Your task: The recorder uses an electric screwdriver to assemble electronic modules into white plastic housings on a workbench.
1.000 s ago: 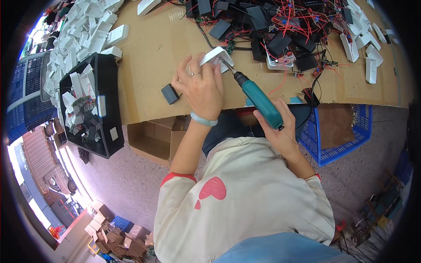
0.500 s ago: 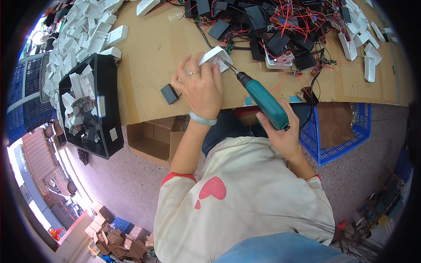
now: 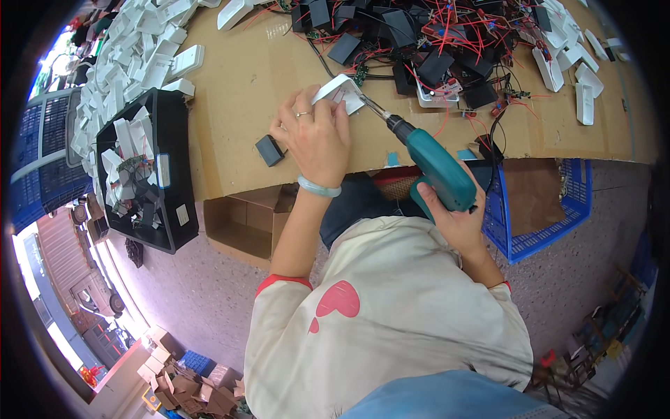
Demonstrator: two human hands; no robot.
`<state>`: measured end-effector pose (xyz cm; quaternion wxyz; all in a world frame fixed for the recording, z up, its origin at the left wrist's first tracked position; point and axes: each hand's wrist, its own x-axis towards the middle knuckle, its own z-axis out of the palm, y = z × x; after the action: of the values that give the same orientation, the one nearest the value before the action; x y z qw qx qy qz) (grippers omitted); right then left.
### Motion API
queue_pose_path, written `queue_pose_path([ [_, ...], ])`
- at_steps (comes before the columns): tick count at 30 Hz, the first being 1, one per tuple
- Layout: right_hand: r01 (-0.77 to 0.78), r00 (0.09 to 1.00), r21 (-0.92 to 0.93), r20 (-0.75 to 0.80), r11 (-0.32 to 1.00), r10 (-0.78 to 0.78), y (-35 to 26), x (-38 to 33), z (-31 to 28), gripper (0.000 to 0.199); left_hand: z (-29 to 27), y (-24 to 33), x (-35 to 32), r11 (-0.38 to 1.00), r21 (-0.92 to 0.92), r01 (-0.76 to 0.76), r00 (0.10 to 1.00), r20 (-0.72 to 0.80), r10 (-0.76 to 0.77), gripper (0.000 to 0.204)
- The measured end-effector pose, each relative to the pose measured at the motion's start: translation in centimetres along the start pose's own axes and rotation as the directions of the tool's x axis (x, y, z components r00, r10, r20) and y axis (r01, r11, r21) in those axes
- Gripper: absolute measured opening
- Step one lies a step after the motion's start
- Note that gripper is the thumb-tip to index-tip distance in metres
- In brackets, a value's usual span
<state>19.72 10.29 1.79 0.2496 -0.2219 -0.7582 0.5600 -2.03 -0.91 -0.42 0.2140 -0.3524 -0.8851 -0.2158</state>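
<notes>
The left hand (image 3: 317, 140) grasps a white, open-topped plastic casing (image 3: 332, 86) by its near side, fingers bent over the wall. The casing sits above the tabletop's front half; whether it rests on the surface, I cannot tell. The right hand (image 3: 457, 223) is wrapped round the rear of a green powered screwdriver with a black nose (image 3: 440, 167). Its slim steel bit (image 3: 377, 107) points at the casing's right end; contact at the tip cannot be confirmed.

Caution: the bit is directed toward the left fingers. Should it slip off the casing, from a slanted approach or excess force, it could strike them. A loose left grip could let the casing turn and the plastic score or crack.

Beside the left wrist lies a small black rectangular box (image 3: 269, 150); a sideways sweep of that forearm could push it toward the edge of the brown cardboard-covered table (image 3: 230, 126). Beyond the casing, a tangled heap of black boxes and red wires (image 3: 433, 66) stands near; a stray bit could snag a wire.
</notes>
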Motion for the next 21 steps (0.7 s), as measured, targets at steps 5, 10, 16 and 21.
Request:
queue_pose_path([
  [5, 0.046, 0.999, -0.087, 0.011, 0.995, -0.045, 0.5, 1.2, 1.2, 0.025, 0.2, 0.1, 0.0, 1.0, -0.011, 0.004, 1.0, -0.011, -0.004, 0.013],
  [10, 0.049, 0.999, -0.092, 0.027, 0.995, -0.047, 0.7, 1.6, 1.7, 0.021, 0.1, 0.2, 0.1, 1.0, -0.016, 0.01, 1.0, -0.013, -0.011, 0.011],
  [16, 0.033, 0.999, -0.075, 0.032, 0.997, -0.031, 0.7, 1.7, 1.8, 0.021, 0.1, 0.1, 0.2, 0.999, -0.029, 0.013, 1.0, -0.003, -0.013, 0.011],
  [21, 0.035, 0.999, -0.074, 0.038, 0.997, -0.032, 0.6, 1.8, 1.8, 0.021, 0.2, 0.1, 0.1, 1.0, -0.026, 0.009, 1.0, -0.009, -0.01, 0.011],
])
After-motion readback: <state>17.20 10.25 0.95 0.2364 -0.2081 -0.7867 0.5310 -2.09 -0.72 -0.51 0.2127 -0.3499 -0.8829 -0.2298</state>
